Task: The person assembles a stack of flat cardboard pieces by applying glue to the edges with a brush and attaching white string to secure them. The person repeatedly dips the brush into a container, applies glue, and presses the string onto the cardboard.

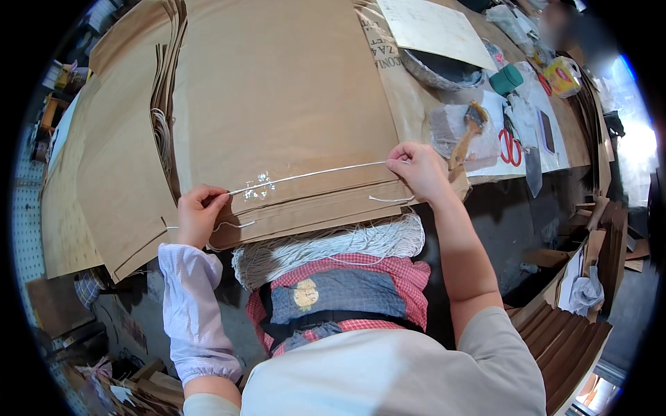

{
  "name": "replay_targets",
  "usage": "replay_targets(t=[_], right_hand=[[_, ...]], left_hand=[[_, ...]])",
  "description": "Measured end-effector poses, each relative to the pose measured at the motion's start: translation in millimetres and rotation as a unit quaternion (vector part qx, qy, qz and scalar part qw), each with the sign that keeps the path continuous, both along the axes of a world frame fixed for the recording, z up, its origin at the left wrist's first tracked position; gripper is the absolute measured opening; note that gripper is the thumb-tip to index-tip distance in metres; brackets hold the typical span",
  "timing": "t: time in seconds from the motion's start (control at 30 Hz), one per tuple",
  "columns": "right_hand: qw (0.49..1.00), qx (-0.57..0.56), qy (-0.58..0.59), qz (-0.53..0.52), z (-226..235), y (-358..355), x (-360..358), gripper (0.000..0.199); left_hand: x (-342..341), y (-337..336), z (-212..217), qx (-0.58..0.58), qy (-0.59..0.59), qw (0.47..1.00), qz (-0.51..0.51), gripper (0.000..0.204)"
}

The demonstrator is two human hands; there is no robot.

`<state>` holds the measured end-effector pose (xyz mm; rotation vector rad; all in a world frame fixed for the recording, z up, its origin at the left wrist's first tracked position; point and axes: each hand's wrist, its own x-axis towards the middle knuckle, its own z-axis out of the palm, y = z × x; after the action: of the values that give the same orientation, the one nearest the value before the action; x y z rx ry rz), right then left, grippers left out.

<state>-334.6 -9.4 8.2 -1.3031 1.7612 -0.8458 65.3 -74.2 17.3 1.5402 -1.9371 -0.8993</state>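
Observation:
A thin white cord (312, 172) is stretched nearly straight between my hands, just over the near part of a large brown paper sheet (284, 90). My left hand (198, 216) pinches its left end portion between thumb and fingers. At the other side, my right hand (420, 172) pinches the cord near the sheet's right edge. A shiny wet-looking patch (259, 187) lies on the paper beside the cord. Below, several layered paper edges (312, 208) show, with short white cord ends sticking out. A thick bundle of white cords (333, 248) rests across my lap.
Stacked brown paper (121, 152) lies at the left. On the right are a wooden-handled brush (460, 147), red-handled scissors (510, 147), a bowl (438, 75) partly under a pale board (436, 31), a green container (506, 80) and a phone (547, 132). Folded paper (565, 347) stands lower right.

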Motion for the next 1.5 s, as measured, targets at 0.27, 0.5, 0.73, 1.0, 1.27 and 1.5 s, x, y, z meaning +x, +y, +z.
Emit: replay_targets(t=[0.27,0.5,0.73,1.0,1.27,1.5], right_hand=[[0.965,0.058,-0.254,-0.039,-5,2,-9,0.013],[0.977,-0.169,0.122,-0.044,-15,6,14,0.021],[0.938,-0.271,0.145,0.161,-15,-4,14,0.015],[0.970,-0.103,0.222,0.013,-11,-22,41,0.010],[0.979,-0.197,0.007,0.057,-18,-7,118,0.048],[0.900,-0.044,0.433,0.027,-22,14,58,0.072]], left_hand=[[-31,19,14,-0.384,-0.258,0.886,-0.012,0.016],[-17,25,-6,-0.227,-0.090,0.962,-0.121,0.029],[-9,3,26,-0.068,-0.039,0.972,-0.221,0.031],[-13,-3,-5,-0.079,-0.146,0.986,-0.014,0.014],[-79,37,10,-0.195,-0.246,0.939,-0.139,0.057],[-33,37,-11,-0.042,-0.308,0.950,-0.030,0.089]])
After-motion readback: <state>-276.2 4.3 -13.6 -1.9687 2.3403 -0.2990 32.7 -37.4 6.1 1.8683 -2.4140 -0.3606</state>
